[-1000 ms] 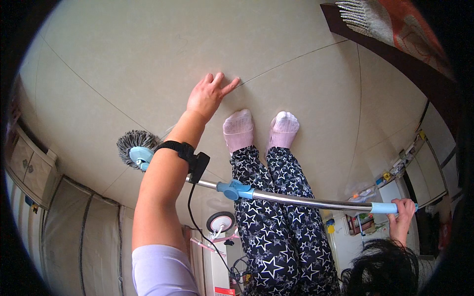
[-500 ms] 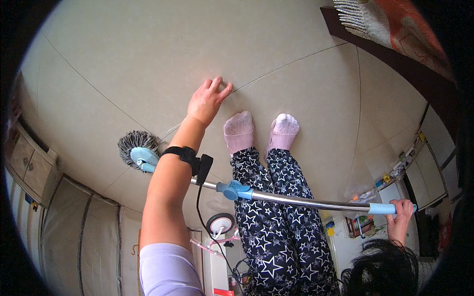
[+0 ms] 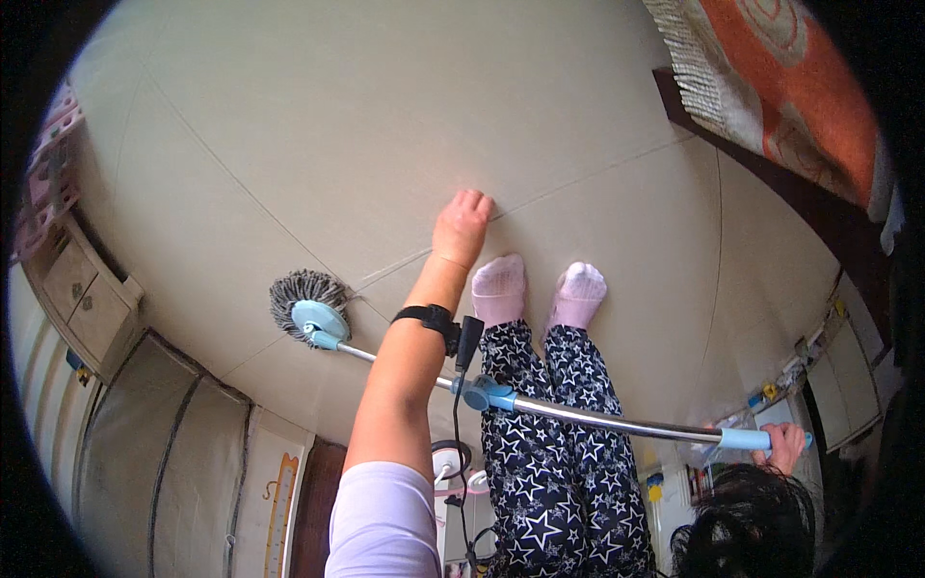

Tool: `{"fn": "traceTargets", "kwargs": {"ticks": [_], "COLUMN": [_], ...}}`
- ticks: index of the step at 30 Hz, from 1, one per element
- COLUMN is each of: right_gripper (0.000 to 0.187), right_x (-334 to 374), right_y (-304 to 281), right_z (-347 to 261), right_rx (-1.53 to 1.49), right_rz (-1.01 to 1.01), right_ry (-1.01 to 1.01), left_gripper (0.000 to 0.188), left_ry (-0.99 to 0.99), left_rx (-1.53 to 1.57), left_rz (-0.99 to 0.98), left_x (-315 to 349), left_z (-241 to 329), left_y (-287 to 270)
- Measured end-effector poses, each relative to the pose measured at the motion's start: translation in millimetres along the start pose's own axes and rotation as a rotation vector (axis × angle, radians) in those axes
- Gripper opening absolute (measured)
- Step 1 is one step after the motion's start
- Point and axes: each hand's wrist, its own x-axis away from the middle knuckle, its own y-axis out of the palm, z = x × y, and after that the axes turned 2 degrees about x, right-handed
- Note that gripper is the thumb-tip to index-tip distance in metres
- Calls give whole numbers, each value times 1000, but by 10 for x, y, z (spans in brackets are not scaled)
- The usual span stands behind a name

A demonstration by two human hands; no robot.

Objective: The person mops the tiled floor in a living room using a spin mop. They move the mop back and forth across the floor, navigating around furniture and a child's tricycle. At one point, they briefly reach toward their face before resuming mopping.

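A mop with a grey string head [image 3: 283, 308], a pale blue disc [image 3: 323, 316] and a metal pole [image 3: 617, 422] slants across my legs. Its head rests on the floor at the left. At the right end, my right hand [image 3: 787, 446] is closed round the mop's light blue grip [image 3: 744, 439]. My left hand [image 3: 461, 229] reaches low over the floor in front of my feet, apart from the mop. Its fingers are curled together, and whatever may be inside them is hidden. The left forearm passes over the pole and wears a black strap [image 3: 429, 318] with a cable.
Tan tiled floor [image 3: 337, 125] spreads ahead of my pink socks [image 3: 499, 289]. A dark wooden furniture edge [image 3: 752, 164] with a fringed orange cloth [image 3: 809, 77] stands at upper right. A small cabinet [image 3: 87, 299] is at left, above a grey covered panel [image 3: 173, 453].
The view has shifted, so most things appear farther right and lower. My left hand's fingers, spread before, are now curled in. My right hand still grips the mop.
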Motion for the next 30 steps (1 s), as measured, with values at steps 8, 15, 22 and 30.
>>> {"fn": "traceTargets", "kwargs": {"ticks": [8, 15, 22, 30], "right_gripper": [40, 39, 40, 41], "right_x": [-87, -131, 26, 363], "right_y": [25, 172, 413, -71], "right_z": [-46, 72, 405, 472], "right_rx": [-16, -76, -107, -76], "right_rz": [63, 17, -188, -297], "right_ry": [-20, 13, 37, -106], "left_gripper": [13, 15, 14, 6], "left_ry": [-114, -548, -639, -726], "left_rx": [176, 334, 397, 292], "left_rz": [-27, 35, 90, 141], "left_x": [205, 1061, 1940, 2790], "left_z": [-135, 6, 851, 1944], "left_y": [-12, -770, -2213, -3494]}}
